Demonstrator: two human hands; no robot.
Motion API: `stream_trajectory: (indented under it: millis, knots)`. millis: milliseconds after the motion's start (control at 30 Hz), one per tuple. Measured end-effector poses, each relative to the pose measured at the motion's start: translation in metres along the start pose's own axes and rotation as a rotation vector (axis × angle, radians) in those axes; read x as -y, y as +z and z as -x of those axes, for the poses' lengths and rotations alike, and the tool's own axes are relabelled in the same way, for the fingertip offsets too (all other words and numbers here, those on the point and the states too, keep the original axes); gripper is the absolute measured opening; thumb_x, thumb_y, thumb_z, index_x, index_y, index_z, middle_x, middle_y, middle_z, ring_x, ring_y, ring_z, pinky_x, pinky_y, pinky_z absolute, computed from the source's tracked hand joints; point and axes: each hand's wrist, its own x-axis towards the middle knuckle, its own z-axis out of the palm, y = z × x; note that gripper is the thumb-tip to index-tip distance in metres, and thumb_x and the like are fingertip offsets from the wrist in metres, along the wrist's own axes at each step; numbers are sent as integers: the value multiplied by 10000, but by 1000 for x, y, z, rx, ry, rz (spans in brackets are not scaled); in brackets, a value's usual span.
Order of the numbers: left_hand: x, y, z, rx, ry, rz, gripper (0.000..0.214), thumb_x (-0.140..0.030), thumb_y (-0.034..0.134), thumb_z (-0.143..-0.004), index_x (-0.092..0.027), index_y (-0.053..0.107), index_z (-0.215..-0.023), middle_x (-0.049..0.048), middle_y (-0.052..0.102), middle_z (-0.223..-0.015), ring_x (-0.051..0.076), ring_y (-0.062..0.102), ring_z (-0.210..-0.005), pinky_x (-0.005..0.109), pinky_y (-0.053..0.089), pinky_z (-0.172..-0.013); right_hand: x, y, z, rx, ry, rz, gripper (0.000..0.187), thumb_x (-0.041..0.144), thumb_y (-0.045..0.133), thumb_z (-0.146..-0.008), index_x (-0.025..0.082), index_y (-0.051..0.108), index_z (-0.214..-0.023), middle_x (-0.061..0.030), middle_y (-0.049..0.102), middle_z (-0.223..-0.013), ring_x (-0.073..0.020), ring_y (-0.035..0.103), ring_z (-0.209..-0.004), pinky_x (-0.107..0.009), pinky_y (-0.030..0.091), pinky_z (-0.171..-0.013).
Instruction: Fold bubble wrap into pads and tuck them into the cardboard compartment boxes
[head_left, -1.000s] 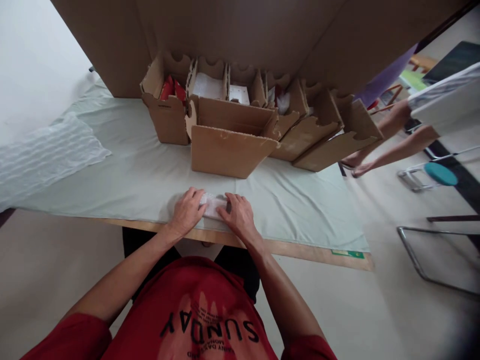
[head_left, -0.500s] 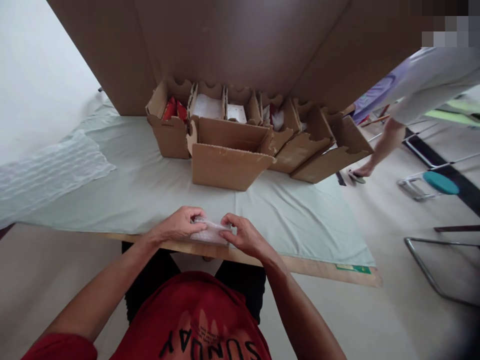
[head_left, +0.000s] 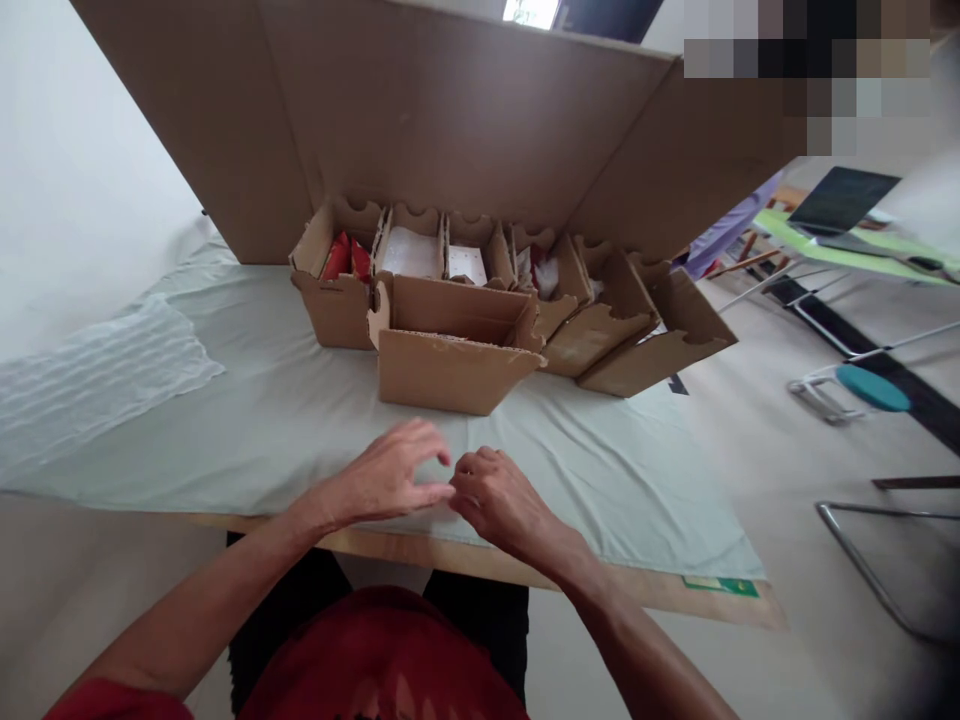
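Observation:
My left hand is over the cloth near the table's front edge. Its fingers curve, with a gap between them and the thumb, and nothing shows inside. Close beside it, my right hand has its fingers curled in. Its fingertips are by my left thumb, and anything they hold is hidden. Just beyond both hands stands an open cardboard box. A thin sliver of something shows inside it, too little to name. No bubble-wrapped packet is visible between the hands.
Several open cardboard bins stand in a row behind, one with red packets, another with white bubble wrap. A tall cardboard panel backs them. More bubble wrap lies left on the pale green cloth. A teal stool stands right.
The bubble-wrapped packet that both hands pinched is out of sight. My left hand has opened, and my right fingers have curled further. The view has tilted up; the person at right has moved.

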Motion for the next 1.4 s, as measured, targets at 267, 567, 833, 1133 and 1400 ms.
stream_trajectory:
  millis: [267, 567, 833, 1133, 1400]
  knots:
    - [20, -41, -67, -495, 23, -551, 216, -114, 587, -894, -146, 685, -1084, 122, 729, -1072, 303, 647, -1134, 556, 415, -1107, -27, -90, 17, -543, 72, -196, 247, 297, 612, -956, 211, 625, -725, -15, 603, -757, -149, 560, -679, -267, 414, -603]
    - [16, -8, -20, -507, 123, -540, 193, -73, 526, -943, -164, 695, -958, 64, 746, -928, 226, 657, -867, 453, 483, -934, -41, -145, 10, -795, 166, 91, 334, 338, 665, -889, 237, 474, -633, 36, 462, -615, -130, 439, -563, -272, 382, -569]
    - [21, -8, -24, -509, 110, -515, 170, -71, 556, -919, -162, 696, -952, 72, 736, -943, 247, 652, -907, 471, 485, -942, -43, -139, -58, -619, 181, 455, 178, 311, 561, -916, 209, 599, -775, -56, 675, -787, -187, 602, -686, -291, 350, -594]
    - [19, -5, -27, -527, 86, -519, 177, -57, 580, -871, -180, 695, -925, 63, 738, -942, 246, 641, -899, 441, 494, -904, -43, -113, -137, -60, 423, 591, 305, 147, 459, -981, 102, 712, -1144, -231, 755, -1094, -310, 723, -1063, -334, 525, -814]
    - [25, -1, -27, -531, 68, -509, 202, -57, 570, -863, -184, 714, -924, 77, 729, -940, 254, 627, -914, 461, 492, -906, -49, -96, -170, 73, 411, 484, 274, 229, 639, -910, 84, 774, -1099, -239, 774, -1050, -298, 742, -1058, -321, 553, -881]
